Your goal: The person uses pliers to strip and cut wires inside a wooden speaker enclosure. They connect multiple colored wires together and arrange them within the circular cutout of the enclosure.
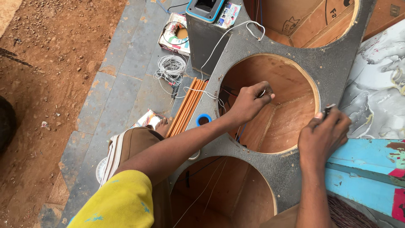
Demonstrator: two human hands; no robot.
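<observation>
A big grey speaker box with round cut-outs and a bare plywood inside lies in front of me. My left hand hovers over the middle cut-out, pinching a thin white wire that runs up across the box. My right hand rests on the right rim of that cut-out, closed on a small dark tool; its kind is unclear.
A grey device with a blue top stands at the far end of the box. A coil of white wire, orange rods, a blue tape roll and a cardboard pack lie on the stone pavers. Red dirt lies left, a blue painted board right.
</observation>
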